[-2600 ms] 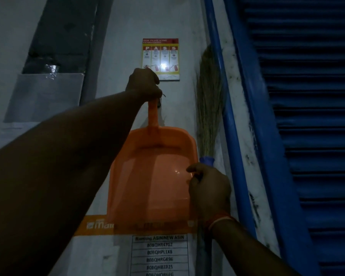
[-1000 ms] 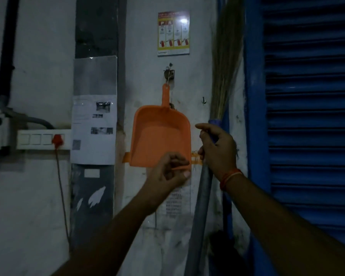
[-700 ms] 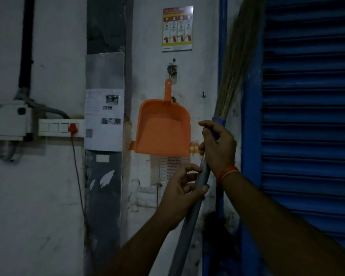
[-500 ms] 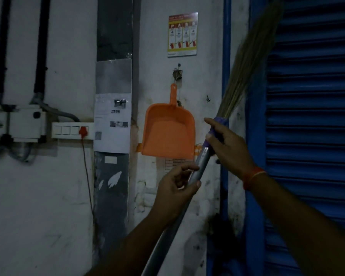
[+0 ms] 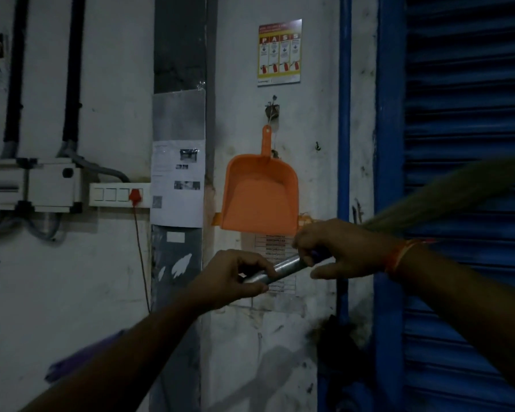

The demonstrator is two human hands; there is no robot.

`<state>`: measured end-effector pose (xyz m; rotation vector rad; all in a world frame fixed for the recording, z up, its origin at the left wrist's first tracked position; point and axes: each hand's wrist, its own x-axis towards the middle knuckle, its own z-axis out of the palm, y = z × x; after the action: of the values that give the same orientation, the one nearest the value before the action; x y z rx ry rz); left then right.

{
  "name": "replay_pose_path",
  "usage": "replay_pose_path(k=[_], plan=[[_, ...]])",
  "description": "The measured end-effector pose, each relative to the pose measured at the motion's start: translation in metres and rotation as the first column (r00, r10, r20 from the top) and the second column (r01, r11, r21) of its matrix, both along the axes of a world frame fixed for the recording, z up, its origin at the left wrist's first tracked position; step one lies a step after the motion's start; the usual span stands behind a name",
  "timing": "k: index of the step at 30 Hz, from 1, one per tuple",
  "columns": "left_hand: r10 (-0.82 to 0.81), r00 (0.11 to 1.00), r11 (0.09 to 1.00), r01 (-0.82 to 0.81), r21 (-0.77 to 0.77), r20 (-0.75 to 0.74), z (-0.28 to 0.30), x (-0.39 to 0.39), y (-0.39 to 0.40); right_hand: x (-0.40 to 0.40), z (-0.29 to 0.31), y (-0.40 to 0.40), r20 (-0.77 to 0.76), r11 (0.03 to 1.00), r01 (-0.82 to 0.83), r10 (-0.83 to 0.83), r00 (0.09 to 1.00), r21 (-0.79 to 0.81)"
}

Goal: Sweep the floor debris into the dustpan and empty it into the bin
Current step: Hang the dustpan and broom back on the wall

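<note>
Dim wall behind — both hands' fingers clamp the broom (image 5: 286, 267) (near-level), bristles pointing right.

dustpan (image 5: 260, 194): plain orange | shutter (image 5: 467, 173) right of dustpan: blue, ribbed | poster (image 5: 279, 52) above dustpan: red-yellow, white panels | wall (image 5: 72, 278) behind dustpan: white, scuffed | broom handle (image 5: 280, 270) below dustpan: silver | wrist thread (image 5: 399, 257): orange

left hand (image 5: 232, 276) gripping broom handle (image 5: 283, 268), right hand (image 5: 344, 251) gripping beside it
</note>
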<state>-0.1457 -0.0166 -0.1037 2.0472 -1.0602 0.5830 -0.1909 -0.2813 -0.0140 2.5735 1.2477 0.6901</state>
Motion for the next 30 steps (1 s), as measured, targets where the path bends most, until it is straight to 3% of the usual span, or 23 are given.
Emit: replay_pose_path(k=[6,10,15,19,21,24,28,30], plan=[[-0.078,0.994,0.967,0.058,0.247,0.071,0.023,-0.002,0.024,0.007,-0.027,0.009,-0.234,0.983,0.025,0.018,0.972,0.180],[-0.093,0.980,0.972,0.051,0.229,0.177,0.033,-0.003,0.037,0.006,-0.046,0.017,-0.354,0.948,0.013,0.106,0.929,0.319],[0.121,0.899,0.993,-0.112,-0.045,0.421,0.019,0.000,0.042,0.007,-0.071,0.030,-0.392,0.833,0.088,0.162,0.905,0.547],[0.323,0.847,0.918,-0.171,-0.359,0.423,0.002,0.001,0.032,0.009,-0.087,0.034,-0.418,0.682,0.168,0.220,0.881,0.712],[0.361,0.878,0.838,-0.156,-0.523,0.316,-0.001,0.005,0.025,0.008,-0.094,0.035,-0.419,0.607,0.181,0.277,0.865,0.774],[0.181,0.983,0.701,-0.099,-0.707,0.042,0.003,0.007,0.011,0.005,-0.106,0.037,-0.397,0.488,0.203,0.337,0.853,0.849],[-0.191,0.981,0.573,0.085,-0.815,-0.032,0.015,0.012,-0.002,0.000,-0.125,0.037,-0.369,0.374,0.221,0.389,0.844,0.901],[-0.225,0.971,0.573,0.060,-0.817,-0.087,0.021,0.014,-0.008,-0.004,-0.134,0.036,-0.352,0.301,0.238,0.420,0.837,0.923]])
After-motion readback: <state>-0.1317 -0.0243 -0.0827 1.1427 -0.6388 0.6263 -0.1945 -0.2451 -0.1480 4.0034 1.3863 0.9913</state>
